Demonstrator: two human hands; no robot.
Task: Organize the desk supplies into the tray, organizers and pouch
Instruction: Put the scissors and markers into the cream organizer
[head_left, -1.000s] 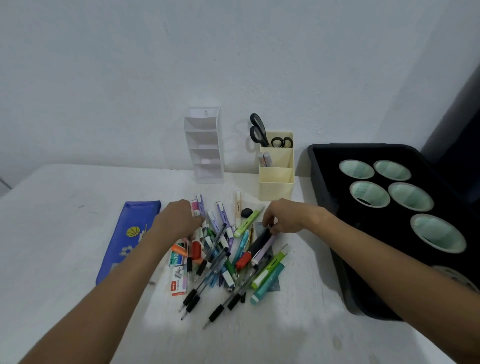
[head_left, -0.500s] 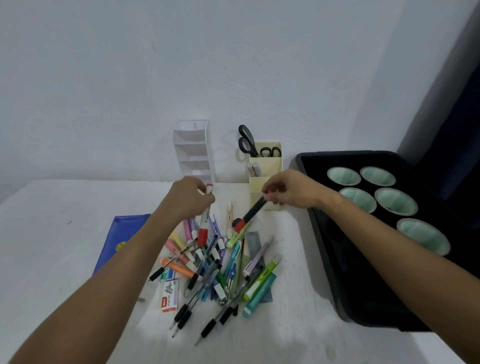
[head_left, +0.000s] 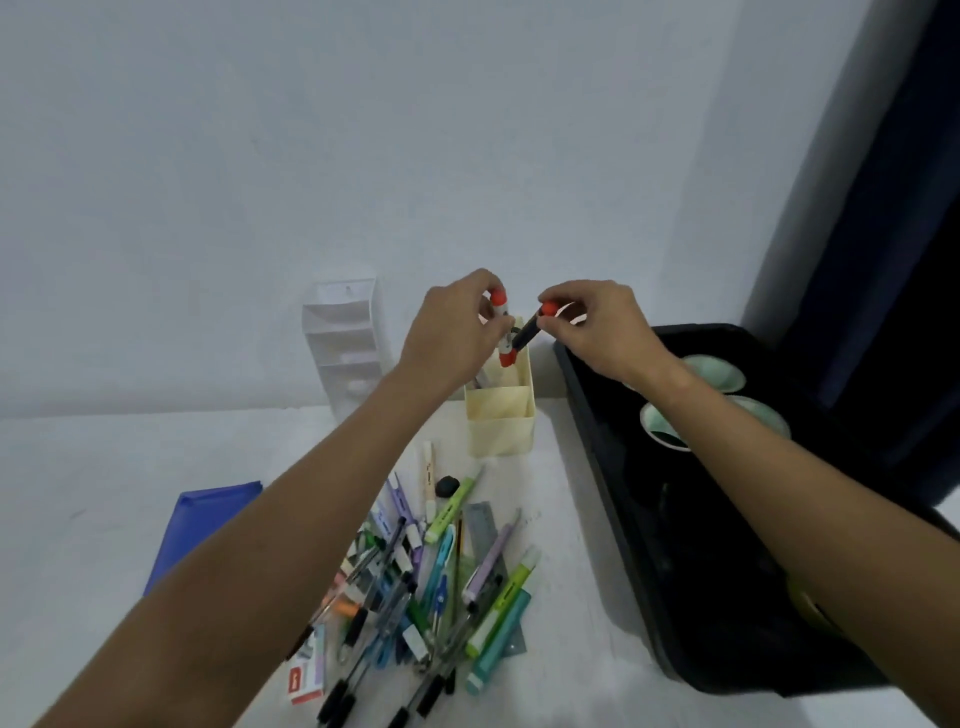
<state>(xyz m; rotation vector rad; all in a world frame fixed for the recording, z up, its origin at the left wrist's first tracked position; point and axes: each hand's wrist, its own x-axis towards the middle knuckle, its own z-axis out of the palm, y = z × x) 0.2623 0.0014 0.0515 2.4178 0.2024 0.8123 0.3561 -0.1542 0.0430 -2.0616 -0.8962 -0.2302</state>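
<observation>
Holding one marker per hand, both right over the cream organizer (head_left: 500, 415) at the back of the desk (head_left: 104, 493).

Left hand (head_left: 453, 332): fingers curled, pinching a white marker with red caps (head_left: 500, 322). Its long axis is near vertical; one red cap shows at the fingertips, and the lower end looks to sit at the organizer's rear compartment mouth.

Right hand (head_left: 597, 332): pinching the upper end of a black marker with red ends (head_left: 525, 335). This axis is tilted, upper end at the fingers on the right, lower red end pointing down-left toward the same opening. The two lower ends sit just beside each other; contact can't be confirmed.

Key relation: the opening lies directly below both hands, slightly nearer the left one. The white marker is already aligned with the slot. The black one needs rotating toward upright, or it likely catches the rim or the other marker. My guess is left drops first, then right.

Both markers are above the organizer, not yet released. The front compartment looks empty from this angle.

The remaining pile of pens and highlighters (head_left: 431, 582) lies on the desk, well below the hands and between the forearms. A blue pouch (head_left: 208, 525) lies flat to its left, partly behind the left forearm. The black tray (head_left: 675, 597) sits to the right, under the right forearm, and the white tiered organizer (head_left: 345, 338) stands against the wall, left of the cream one.
</observation>
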